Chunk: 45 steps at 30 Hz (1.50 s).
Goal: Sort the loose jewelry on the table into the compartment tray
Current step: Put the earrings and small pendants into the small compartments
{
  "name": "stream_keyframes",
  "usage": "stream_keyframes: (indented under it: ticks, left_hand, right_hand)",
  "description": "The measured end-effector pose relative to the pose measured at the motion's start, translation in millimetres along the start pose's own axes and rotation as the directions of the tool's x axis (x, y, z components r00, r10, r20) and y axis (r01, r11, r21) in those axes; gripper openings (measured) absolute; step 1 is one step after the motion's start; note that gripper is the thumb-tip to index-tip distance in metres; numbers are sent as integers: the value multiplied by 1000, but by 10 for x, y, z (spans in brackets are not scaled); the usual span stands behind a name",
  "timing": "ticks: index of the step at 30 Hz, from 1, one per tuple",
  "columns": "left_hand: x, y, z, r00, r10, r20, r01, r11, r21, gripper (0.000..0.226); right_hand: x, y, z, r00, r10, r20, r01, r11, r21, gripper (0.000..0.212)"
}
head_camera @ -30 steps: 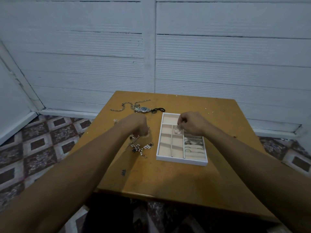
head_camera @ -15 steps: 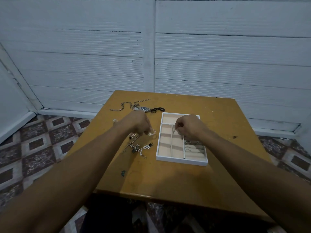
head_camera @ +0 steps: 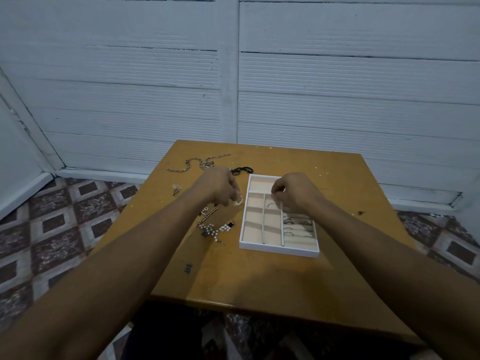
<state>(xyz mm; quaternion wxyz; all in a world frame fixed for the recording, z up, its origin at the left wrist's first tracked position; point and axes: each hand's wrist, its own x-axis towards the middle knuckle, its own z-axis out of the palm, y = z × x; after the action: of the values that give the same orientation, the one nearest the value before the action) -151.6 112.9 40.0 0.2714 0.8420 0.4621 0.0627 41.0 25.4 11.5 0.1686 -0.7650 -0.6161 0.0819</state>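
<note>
Two hands at a white compartment tray (head_camera: 278, 249) on a wooden table (head_camera: 259, 281).
Left hand (head_camera: 222, 187) pinches a small beaded piece (head_camera: 238, 202) just beside the tray's left wall. Right hand (head_camera: 296, 194) curls over the middle compartments; whether it holds anything cannot be told. Rings (head_camera: 291, 221) sit in the right-hand rolls; a pearl strand (head_camera: 215, 229) and a chain (head_camera: 192, 163) lie loose to the left.

Home corner: patterned tiles (head_camera: 65, 222), panelled wall (head_camera: 130, 74).
</note>
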Motion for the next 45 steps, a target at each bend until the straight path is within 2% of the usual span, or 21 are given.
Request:
stream_keyframes:
  ticks: [4, 9, 18, 23, 28, 33, 40, 45]
  left_hand:
    - [82, 174, 138, 999, 39, 4, -39, 999, -34, 6]
    - [207, 427, 367, 997, 72, 17, -71, 995, -70, 10]
    - [377, 624, 678, 994, 109, -7, -109, 993, 40, 14]
    - [434, 648, 689, 988, 154, -4, -150, 969, 196, 16]
    - [416, 621, 719, 989, 143, -32, -124, 932, 341, 18]
    - [324, 664, 741, 984, 176, -31, -145, 889, 435, 18]
    - [244, 618, 782, 971, 228, -71, -177, 888, 424, 25]
    - [193, 538, 738, 953, 271, -139, -205, 907, 367, 17]
  right_hand:
    - [-55, 131, -169, 995, 63, -79, -52, 990, 130, 19]
    - [-187, 313, -239, 991, 91, -97, -72, 981, 182, 16]
    - [-265, 548, -285, 987, 112, -118, -95, 986, 140, 14]
    - [-275, 571, -292, 989, 81, -123, -69, 993, 99, 14]
    - [-290, 608, -299, 986, 90, -139, -81, 994, 71, 14]
    - [-304, 597, -284, 987, 102, -124, -94, 993, 67, 15]
    - [-339, 538, -264, 989, 95, -116, -89, 995, 54, 15]
    - [-350, 462, -258, 986, 98, -132, -94, 995, 32, 21]
